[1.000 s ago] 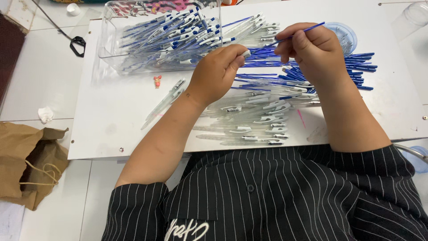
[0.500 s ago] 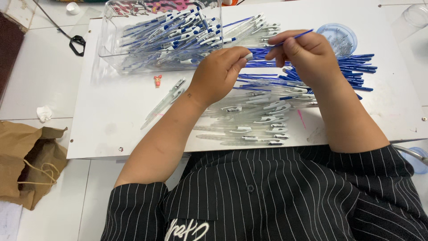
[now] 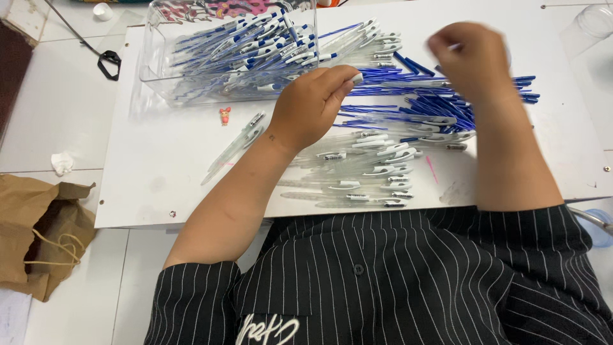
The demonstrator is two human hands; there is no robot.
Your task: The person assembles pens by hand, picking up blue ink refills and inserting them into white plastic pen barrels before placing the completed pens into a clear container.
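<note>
Far left of frame: brown paper bag [image 3: 38, 233] on the floor, crumpled tissue [image 3: 62, 163] above it, both well apart from the work. Upper left: black cable loop [image 3: 110, 62] off the board edge.

White board [image 3: 159, 185] is my bench. Clear plastic bin [image 3: 156, 61] sits upper left-centre, piled w/ assembled blue-and-white pens [image 3: 255, 48]; looks like it's kept at arm's reach so done ones drop straight in. Small pink figurine [image 3: 225, 115] just below the bin. Two clear pen barrels [image 3: 236, 144] lie apart, lower left of the main pile.

My left hand [image 3: 313, 102], centre frame: curled nearly closed, thumb and fingertips pinched on a small white pen part [image 3: 356, 77], held up off the board over the parts. Below it, row of clear barrels w/ white clips [image 3: 377, 169], laid roughly parallel, prob. for easy picking.

My right hand [image 3: 469, 61], upper right: motion-blurred, fingers bunched; can't tell if it's got anything. Under and around it: spread of blue refills [image 3: 447, 105], touching the barrel pile. Clear cup [image 3: 590, 25] top right corner.
</note>
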